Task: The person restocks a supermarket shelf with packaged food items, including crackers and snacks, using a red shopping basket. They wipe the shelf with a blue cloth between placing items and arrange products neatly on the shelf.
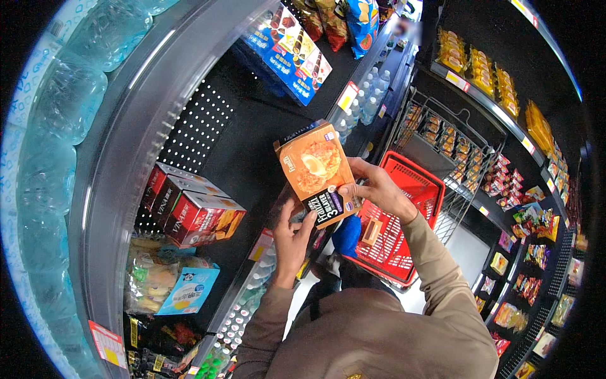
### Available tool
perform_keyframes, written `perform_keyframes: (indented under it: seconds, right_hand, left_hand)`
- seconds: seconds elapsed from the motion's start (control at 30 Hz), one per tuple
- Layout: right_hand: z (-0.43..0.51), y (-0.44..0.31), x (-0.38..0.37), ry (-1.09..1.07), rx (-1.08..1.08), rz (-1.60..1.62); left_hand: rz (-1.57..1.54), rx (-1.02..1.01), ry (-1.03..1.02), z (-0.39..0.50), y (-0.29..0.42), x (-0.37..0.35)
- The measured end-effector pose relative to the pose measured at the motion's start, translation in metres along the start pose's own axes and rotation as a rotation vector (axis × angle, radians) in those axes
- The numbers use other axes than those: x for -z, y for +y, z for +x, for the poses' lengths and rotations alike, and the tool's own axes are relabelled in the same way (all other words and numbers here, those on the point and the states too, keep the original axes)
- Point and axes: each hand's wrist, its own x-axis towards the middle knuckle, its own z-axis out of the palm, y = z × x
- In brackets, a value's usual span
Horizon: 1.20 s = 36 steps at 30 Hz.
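An orange and black Franzzi snack box [312, 166] is held up between my two hands, over the edge of a black shelf. My right hand [378, 187] grips its right side, thumb on the printed front. At the box's lower left edge is my left hand [292, 234], its thumb and fingers against the cardboard. On the shelf to the left stand red and black VINA boxes [203, 213]. A blue box with pictures of filled rolls [293, 52] sits farther up the same shelf. Below my right forearm is a red plastic shopping basket [421, 189] with a small box [372, 232] in it.
Behind the basket stands a wire rack [454, 142] of packaged snacks. Shelves with yellow packs [483, 71] run along the right. Water bottles [369, 94] line a lower shelf. Bagged snacks [151, 279] and a light blue package [188, 290] lie at lower left; large bottles [61, 99] stand above left.
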Motion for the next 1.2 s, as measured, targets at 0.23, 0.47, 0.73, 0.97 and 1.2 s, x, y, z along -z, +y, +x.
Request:
perform_keyframes:
  seconds: [0.23,0.47,0.73,0.97,1.2]
  right_hand:
    - [0.037,0.006,-0.006,-0.033,0.058,-0.05]
    - [0.061,0.002,-0.012,-0.015,0.131,-0.114]
    - [0.06,-0.016,-0.015,0.058,0.105,-0.304]
    - [0.053,-0.036,-0.033,0.295,0.362,-0.511]
    - [0.036,-0.04,-0.066,0.448,0.561,-0.807]
  left_hand:
    - [-0.021,-0.098,0.095,0.018,-0.018,0.009]
    - [-0.013,-0.124,0.175,0.03,-0.012,0.012]
    - [-0.136,0.017,0.16,0.031,-0.009,0.011]
    - [-0.145,-0.066,0.179,0.038,0.002,-0.001]
    - [-0.276,-0.146,0.135,0.034,0.034,-0.018]
